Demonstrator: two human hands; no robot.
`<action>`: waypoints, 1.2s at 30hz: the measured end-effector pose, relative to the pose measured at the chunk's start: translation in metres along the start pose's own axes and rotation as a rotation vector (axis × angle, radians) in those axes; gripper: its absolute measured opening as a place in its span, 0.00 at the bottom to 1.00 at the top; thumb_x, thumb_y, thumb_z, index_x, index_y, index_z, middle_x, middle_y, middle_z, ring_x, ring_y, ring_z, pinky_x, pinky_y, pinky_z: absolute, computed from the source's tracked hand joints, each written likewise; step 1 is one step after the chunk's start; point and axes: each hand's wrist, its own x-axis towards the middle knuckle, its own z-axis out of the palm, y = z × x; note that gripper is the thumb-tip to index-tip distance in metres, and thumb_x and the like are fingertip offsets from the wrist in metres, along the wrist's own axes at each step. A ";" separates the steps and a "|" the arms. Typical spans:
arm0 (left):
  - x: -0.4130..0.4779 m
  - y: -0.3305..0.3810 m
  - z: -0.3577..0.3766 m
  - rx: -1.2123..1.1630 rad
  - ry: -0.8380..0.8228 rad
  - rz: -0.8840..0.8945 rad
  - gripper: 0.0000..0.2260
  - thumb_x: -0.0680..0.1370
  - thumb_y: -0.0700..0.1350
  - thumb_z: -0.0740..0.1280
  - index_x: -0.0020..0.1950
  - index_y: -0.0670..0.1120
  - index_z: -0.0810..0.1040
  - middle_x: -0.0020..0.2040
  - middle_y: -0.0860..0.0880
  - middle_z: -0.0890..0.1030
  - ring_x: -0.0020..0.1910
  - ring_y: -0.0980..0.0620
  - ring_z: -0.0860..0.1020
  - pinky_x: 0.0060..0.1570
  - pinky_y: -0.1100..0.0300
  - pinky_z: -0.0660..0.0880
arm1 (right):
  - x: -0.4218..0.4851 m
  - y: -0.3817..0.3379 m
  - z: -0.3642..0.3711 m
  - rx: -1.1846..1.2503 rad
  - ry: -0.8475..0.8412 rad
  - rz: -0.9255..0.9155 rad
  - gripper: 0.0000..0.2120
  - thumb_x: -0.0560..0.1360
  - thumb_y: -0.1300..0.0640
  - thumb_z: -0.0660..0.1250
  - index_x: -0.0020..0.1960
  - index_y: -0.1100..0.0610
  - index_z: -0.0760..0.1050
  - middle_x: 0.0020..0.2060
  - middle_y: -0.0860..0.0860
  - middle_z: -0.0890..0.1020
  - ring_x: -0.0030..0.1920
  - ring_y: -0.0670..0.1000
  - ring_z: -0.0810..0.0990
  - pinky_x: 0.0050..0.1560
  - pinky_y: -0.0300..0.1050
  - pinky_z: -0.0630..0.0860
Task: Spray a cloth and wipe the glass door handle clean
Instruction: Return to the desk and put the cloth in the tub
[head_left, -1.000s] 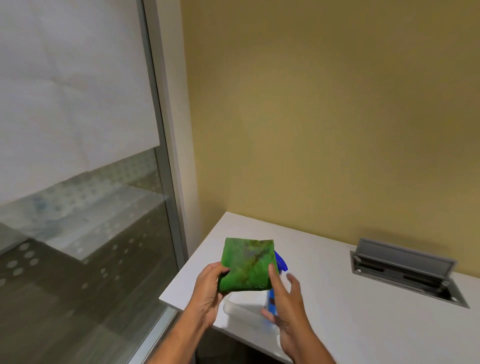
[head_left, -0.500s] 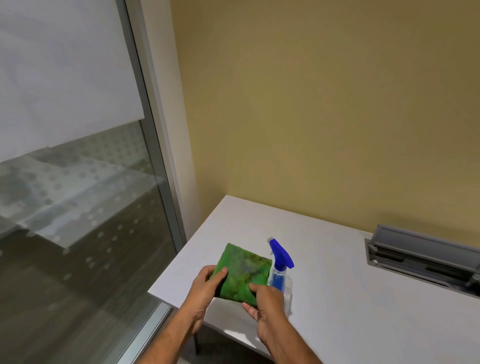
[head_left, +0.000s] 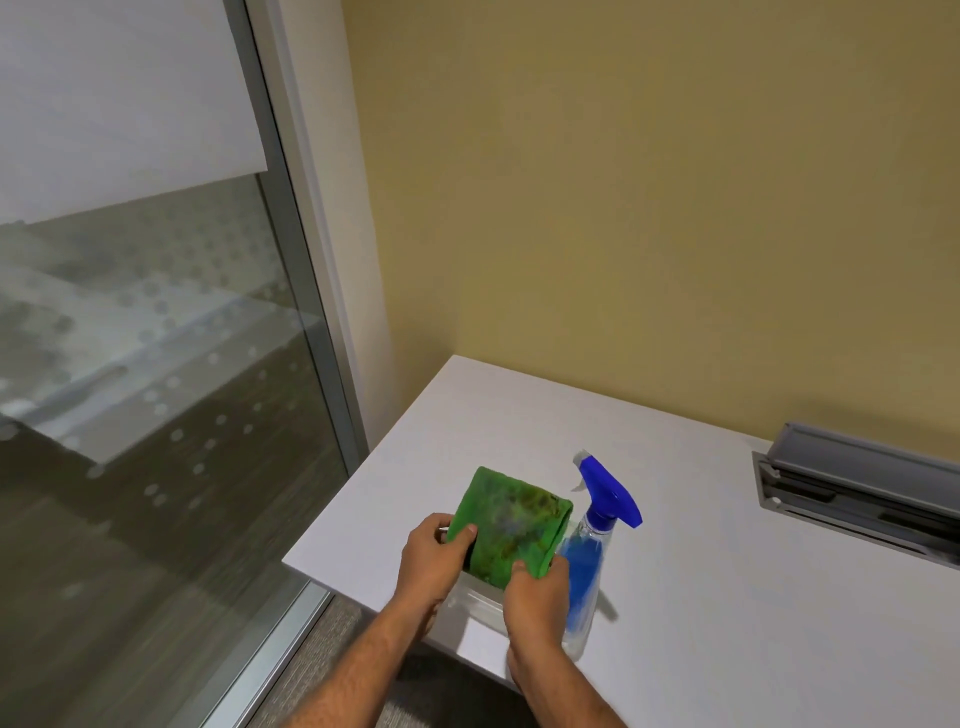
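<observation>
Two hands are gripping the folded green cloth (head_left: 506, 530) over the near edge of the white table (head_left: 727, 545).

We are pinching the cloth's left edge with our left hand (head_left: 434, 558), thumb on top, and closing our right hand (head_left: 535, 592) around its near right corner; both hands have hold of nothing else. We are keeping the cloth tilted, its long axis running away from us and slightly left. The spray bottle (head_left: 592, 561), blue-headed and part-filled with blue liquid, is standing upright just beside the cloth on its right, so we are judging the right hand the nearer one to take it. The nozzle is pointing away from us and left, past the cloth's far end. We are not seeing the glass door handle; only a glass panel (head_left: 156, 389) is showing at left.
</observation>
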 end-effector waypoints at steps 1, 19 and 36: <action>0.000 -0.002 0.002 0.037 0.009 0.032 0.09 0.81 0.48 0.71 0.59 0.46 0.81 0.52 0.46 0.86 0.48 0.51 0.84 0.40 0.66 0.79 | 0.002 0.001 0.002 -0.023 0.004 0.003 0.17 0.82 0.63 0.62 0.71 0.60 0.69 0.62 0.58 0.79 0.55 0.56 0.77 0.54 0.48 0.74; -0.008 -0.029 0.028 0.753 -0.183 0.566 0.14 0.83 0.45 0.66 0.69 0.53 0.80 0.64 0.52 0.79 0.62 0.54 0.74 0.63 0.58 0.75 | 0.029 0.002 -0.003 -0.050 -0.260 0.252 0.09 0.82 0.66 0.60 0.53 0.62 0.79 0.45 0.63 0.86 0.37 0.57 0.86 0.28 0.45 0.81; 0.012 -0.035 0.034 0.819 -0.142 0.545 0.10 0.84 0.50 0.65 0.64 0.53 0.80 0.61 0.49 0.77 0.55 0.56 0.66 0.53 0.63 0.71 | 0.018 -0.001 0.000 -1.041 -0.369 -0.317 0.09 0.83 0.55 0.63 0.56 0.56 0.80 0.51 0.52 0.86 0.50 0.51 0.84 0.53 0.46 0.80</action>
